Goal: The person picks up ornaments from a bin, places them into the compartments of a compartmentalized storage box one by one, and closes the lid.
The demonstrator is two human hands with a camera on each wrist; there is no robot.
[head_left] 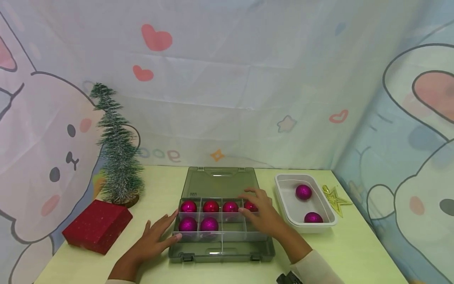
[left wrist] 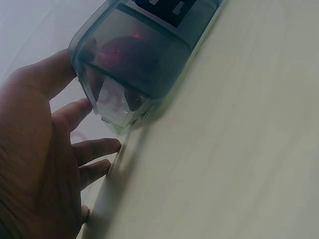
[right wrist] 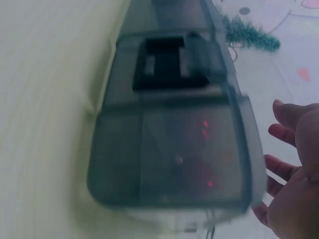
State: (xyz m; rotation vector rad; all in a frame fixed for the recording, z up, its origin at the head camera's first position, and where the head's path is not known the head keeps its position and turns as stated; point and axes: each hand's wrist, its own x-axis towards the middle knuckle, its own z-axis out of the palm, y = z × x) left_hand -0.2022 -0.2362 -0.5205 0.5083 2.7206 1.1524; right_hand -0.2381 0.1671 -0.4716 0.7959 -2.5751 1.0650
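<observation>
A clear grey divided storage box (head_left: 237, 251) lies with its lid (head_left: 220, 182) folded back. Shiny red and magenta baubles (head_left: 211, 206) fill the back row of compartments, one in each. Two purple glitter baubles (head_left: 209, 224) sit in the middle row at the left. My left hand (head_left: 152, 240) rests at the box's left side with fingers spread, thumb against the edge. Over the back right compartment hovers my right hand (head_left: 264, 213), fingers loosely bent and apart, partly hiding a red bauble (head_left: 250, 206). In the right wrist view nothing shows between those fingers.
To the right stands a white tray (head_left: 280, 193) with two purple glitter baubles (head_left: 303, 192). A gold star (head_left: 335, 200) lies beside it. At the left are a small frosted Christmas tree (head_left: 120, 157) and a dark red box (head_left: 97, 227). A printed curtain hangs behind.
</observation>
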